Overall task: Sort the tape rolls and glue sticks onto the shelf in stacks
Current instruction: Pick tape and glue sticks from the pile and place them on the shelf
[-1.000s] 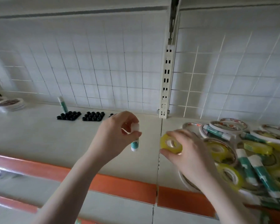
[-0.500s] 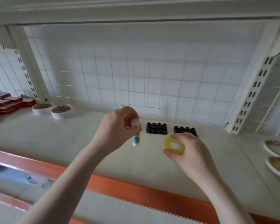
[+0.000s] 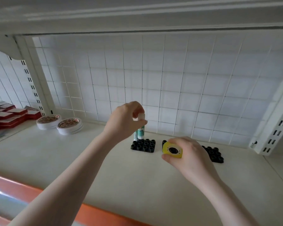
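My left hand (image 3: pixel 124 121) pinches the white cap of a teal-and-white glue stick (image 3: pixel 141 133), held upright over the back row of a black holder (image 3: pixel 143 145) on the shelf. A second glue stick (image 3: pixel 135 136) stands just left of it in that holder. To the right, my right hand (image 3: pixel 189 154) grips a small yellow tape roll (image 3: pixel 172 150) a little above the shelf. It hangs in front of another black holder (image 3: pixel 213 154), which the hand partly hides.
Two stacks of wide white tape rolls (image 3: pixel 59 123) sit at the back left of the cream shelf (image 3: pixel 72 160). Red flat boxes (image 3: pixel 8 116) lie further left. A wire grid backs the shelf, an upright bracket (image 3: pixel 274 132) stands at right, and an orange strip (image 3: pixel 23 190) edges the front.
Both hands moved forward and left along the shelf, carrying the glue stick and yellow roll. The glue stick now stands over the left black holder beside another stick. The pile of rolls left view.
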A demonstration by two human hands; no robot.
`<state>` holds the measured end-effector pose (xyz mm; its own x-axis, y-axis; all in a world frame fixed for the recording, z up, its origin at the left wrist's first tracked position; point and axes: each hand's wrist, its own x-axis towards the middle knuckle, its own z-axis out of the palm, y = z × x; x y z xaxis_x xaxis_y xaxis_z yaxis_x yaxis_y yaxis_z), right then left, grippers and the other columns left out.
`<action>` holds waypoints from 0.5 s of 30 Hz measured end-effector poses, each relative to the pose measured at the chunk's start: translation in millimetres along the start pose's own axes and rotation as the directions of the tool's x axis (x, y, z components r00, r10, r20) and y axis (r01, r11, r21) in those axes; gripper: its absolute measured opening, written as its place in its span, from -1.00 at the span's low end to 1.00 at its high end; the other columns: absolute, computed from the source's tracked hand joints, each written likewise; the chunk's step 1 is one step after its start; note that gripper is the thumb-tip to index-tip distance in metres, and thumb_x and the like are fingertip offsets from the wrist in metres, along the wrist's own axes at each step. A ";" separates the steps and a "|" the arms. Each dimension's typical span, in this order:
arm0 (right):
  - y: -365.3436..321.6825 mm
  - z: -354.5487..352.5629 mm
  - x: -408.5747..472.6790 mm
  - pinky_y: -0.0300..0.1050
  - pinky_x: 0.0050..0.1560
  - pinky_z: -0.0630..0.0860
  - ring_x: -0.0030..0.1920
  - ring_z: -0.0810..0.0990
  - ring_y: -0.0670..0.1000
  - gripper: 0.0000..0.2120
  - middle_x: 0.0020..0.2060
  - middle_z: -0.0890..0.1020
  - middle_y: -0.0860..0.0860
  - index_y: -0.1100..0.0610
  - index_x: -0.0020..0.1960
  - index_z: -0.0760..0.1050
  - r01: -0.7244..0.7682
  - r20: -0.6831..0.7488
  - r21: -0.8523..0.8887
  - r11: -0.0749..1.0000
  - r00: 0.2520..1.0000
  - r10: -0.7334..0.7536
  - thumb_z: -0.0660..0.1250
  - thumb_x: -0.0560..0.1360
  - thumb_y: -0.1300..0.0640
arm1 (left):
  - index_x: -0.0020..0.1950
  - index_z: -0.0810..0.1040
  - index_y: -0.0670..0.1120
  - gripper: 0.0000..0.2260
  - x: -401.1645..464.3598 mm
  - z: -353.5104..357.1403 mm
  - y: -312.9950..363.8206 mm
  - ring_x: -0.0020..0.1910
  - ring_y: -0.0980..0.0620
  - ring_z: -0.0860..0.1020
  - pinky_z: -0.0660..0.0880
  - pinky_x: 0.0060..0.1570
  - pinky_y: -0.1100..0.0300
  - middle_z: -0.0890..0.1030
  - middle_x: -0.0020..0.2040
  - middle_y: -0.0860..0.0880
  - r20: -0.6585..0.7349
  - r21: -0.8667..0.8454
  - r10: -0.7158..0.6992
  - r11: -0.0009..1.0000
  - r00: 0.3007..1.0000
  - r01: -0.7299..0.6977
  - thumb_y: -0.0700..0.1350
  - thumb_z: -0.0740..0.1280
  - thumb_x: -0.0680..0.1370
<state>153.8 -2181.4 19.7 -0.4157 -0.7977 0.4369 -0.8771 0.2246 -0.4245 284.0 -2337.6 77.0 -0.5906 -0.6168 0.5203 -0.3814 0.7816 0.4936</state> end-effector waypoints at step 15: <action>-1.3 20.7 20.1 -0.31 0.14 0.30 0.21 0.39 -0.15 -0.55 0.19 0.46 -0.21 -0.08 0.29 0.42 -0.042 0.045 -0.077 0.996 0.998 0.045 0.34 0.45 -0.16 | -0.08 0.52 -0.05 -0.83 48.1 45.5 -51.1 -0.11 0.08 0.53 0.49 -0.02 0.08 0.57 -0.15 0.08 0.131 -0.060 0.039 0.998 0.991 -0.031 -0.14 0.45 0.39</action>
<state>151.5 -2209.3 12.6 -0.4437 -0.8110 0.3814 -0.8749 0.2999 -0.3802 242.7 -2402.9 45.1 -0.6931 -0.5685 0.4432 -0.3193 0.7934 0.5183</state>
